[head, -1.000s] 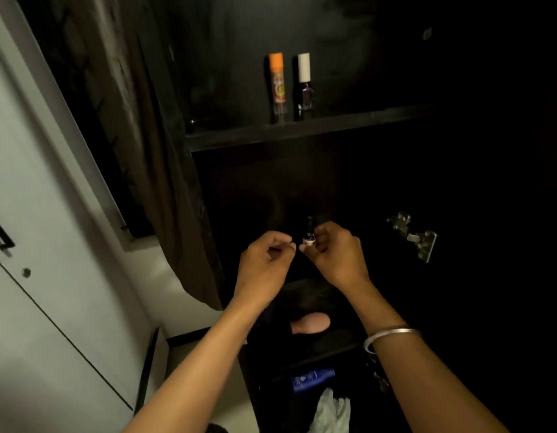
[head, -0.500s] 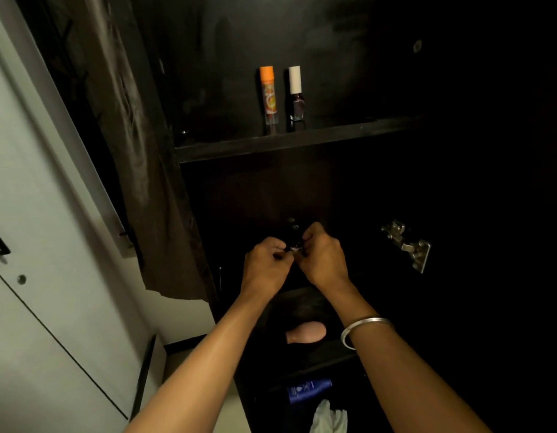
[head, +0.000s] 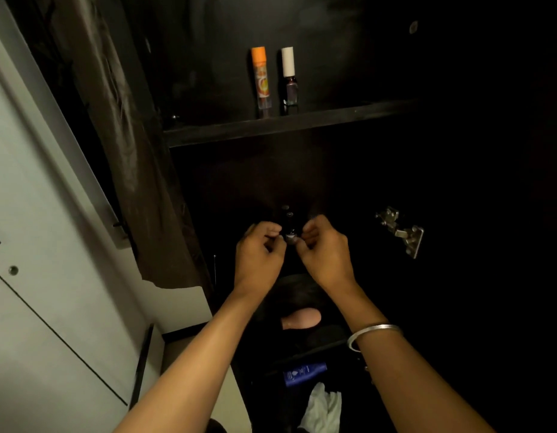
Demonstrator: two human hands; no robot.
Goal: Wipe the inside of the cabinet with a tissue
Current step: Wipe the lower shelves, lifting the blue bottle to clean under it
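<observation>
Inside the dark cabinet point(head: 349, 170), my left hand point(head: 258, 254) and my right hand point(head: 325, 251) meet in front of the middle compartment. Both pinch a small dark bottle point(head: 287, 223) with a silvery ring near its lower end, held upright between the fingertips. A crumpled white tissue point(head: 322, 410) lies low in the cabinet, below my forearms, and neither hand touches it. The cabinet's interior is very dark, so its back and right side are hard to make out.
An orange-capped tube point(head: 260, 79) and a white-capped bottle point(head: 289, 76) stand on the upper shelf point(head: 333, 118). A metal hinge point(head: 402, 234) sits on the right. Lower shelves hold a pink object point(head: 300, 318) and a blue bottle point(head: 303, 373). A brown curtain point(head: 120, 135) hangs left.
My hands closed in on each other, and the left fingers now pinch the small bottle that the right hand held. The view has shifted slightly.
</observation>
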